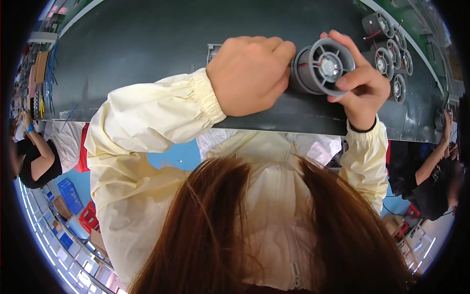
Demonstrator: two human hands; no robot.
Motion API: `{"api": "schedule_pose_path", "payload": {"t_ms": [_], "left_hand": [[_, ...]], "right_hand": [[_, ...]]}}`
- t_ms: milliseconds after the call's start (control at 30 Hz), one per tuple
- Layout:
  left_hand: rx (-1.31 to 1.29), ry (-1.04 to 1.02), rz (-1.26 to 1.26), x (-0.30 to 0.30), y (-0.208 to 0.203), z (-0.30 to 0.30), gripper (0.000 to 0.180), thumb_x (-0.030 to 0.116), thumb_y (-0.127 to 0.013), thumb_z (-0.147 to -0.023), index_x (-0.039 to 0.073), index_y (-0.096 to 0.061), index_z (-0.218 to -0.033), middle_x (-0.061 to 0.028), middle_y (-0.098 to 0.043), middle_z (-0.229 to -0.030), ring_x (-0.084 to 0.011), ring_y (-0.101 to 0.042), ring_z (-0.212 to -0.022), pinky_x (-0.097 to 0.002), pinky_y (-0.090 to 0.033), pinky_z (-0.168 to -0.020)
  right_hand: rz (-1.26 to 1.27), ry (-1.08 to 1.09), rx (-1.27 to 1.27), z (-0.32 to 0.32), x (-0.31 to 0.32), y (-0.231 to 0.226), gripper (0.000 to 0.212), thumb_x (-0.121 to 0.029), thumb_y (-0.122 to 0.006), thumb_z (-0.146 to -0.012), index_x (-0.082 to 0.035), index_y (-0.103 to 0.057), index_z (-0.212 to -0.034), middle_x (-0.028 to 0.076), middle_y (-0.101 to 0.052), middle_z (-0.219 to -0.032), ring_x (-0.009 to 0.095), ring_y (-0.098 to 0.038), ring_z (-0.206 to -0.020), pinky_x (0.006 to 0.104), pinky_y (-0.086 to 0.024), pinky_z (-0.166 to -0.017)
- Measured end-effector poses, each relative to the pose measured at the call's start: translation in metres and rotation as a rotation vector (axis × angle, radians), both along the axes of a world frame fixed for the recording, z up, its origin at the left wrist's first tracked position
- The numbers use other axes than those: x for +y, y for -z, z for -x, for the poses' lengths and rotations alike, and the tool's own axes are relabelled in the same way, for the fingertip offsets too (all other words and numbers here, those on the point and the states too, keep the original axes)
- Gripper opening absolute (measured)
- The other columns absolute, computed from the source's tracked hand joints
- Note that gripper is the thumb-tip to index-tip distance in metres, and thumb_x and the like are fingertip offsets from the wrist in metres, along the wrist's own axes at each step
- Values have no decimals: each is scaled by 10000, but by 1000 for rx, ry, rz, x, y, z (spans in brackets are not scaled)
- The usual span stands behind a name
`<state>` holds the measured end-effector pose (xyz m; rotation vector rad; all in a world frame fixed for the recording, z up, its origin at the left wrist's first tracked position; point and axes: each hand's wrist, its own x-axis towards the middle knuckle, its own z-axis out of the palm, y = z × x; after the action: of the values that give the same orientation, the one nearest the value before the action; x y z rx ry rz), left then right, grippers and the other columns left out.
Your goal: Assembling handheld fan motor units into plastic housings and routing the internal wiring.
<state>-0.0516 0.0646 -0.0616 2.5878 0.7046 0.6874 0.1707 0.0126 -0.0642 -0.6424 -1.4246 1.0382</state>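
Note:
Over the dark work surface (147,44), my right hand (366,85) grips a grey cylindrical fan housing (307,77), thumb and fingers around its flared, spoked rim. A whitish round hub and a bit of red wire show inside the open end. My left hand (252,76) is closed in a fist at the housing's other end, knuckles up. Its fingertips are hidden, so what it pinches cannot be made out. A grey frame-like part (212,51) juts out behind the left wrist, mostly covered by that hand.
At the right of the table stand several similar grey housings (383,62), some with red and white wires. Blue wires (49,81) hang at the left edge. Other people sit along the table at left (41,157) and right (433,174). Behind are a blue crate (70,195) and red stools (88,217).

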Motion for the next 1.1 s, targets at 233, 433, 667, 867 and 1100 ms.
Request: {"api": "schedule_pose_path", "payload": {"t_ms": [233,433,667,867,1100], "left_hand": [[-17,-34,34,-3,-1,4,147,129,-617,-746,25,-542,-818,-117,-571,-725,-327,-623,-683,-431,-505,-577],[-37,-72,11,-5,0,5,145,132,-619,-743,29,-541,-809,-120,-566,-714,-329,-618,-660,-439,-503,-559],[-69,-59,74,-7,2,6,146,21,-587,-760,12,-495,-874,-139,-533,-769,-362,-553,-677,-428,-451,-579],[-65,7,69,-1,1,11,141,9,-576,-769,14,-498,-887,-136,-537,-783,-361,-557,-711,-437,-447,-585],[175,143,107,17,-16,28,137,121,-634,-777,103,-599,-908,-80,-597,-795,-300,-637,-744,-422,-501,-586]], "right_hand": [[-74,27,-278,3,-5,-5,240,75,-803,-622,67,-671,-822,378,-588,-1158,418,-574,-1180,411,-479,-954],[-113,128,-405,6,-12,-9,252,52,-812,-620,74,-673,-829,397,-568,-1179,370,-643,-1075,370,-502,-912],[-125,168,-450,5,-17,-6,256,43,-815,-608,70,-680,-823,414,-545,-1201,359,-656,-1046,368,-503,-901],[-162,163,-423,9,-19,-3,267,20,-834,-620,74,-665,-820,431,-535,-1195,383,-644,-1069,377,-498,-911],[-155,243,-533,19,-20,-7,367,-82,-918,-558,52,-619,-724,380,-579,-1177,392,-647,-1073,392,-514,-896]]}}
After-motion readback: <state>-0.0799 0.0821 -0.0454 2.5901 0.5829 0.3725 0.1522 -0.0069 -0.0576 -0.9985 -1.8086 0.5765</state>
